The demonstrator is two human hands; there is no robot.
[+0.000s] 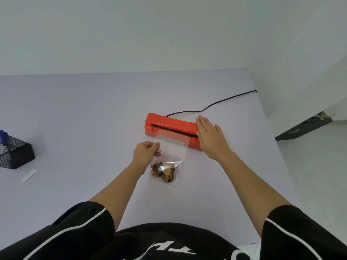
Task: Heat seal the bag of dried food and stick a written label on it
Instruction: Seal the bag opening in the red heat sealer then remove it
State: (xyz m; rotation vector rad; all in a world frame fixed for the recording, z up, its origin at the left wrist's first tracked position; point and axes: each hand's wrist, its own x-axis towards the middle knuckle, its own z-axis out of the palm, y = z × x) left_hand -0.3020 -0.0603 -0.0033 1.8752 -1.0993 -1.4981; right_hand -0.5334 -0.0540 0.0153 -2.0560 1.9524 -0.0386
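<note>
An orange heat sealer point(169, 122) lies across the middle of the table, its lid lowered onto the open top of a clear plastic bag point(171, 149). Brown and tan dried food point(163, 171) sits in the bag's near end. My left hand point(145, 153) pinches the bag's left edge. My right hand point(210, 136) lies flat, fingers spread, on the right end of the sealer's lid. A white label strip point(29, 175) rests on the table at the left.
A black mesh pen holder point(17, 152) with blue pens stands at the far left edge. The sealer's black cord point(212, 105) runs back right to the table's edge. A white wall stands behind the table. White floor lies to the right.
</note>
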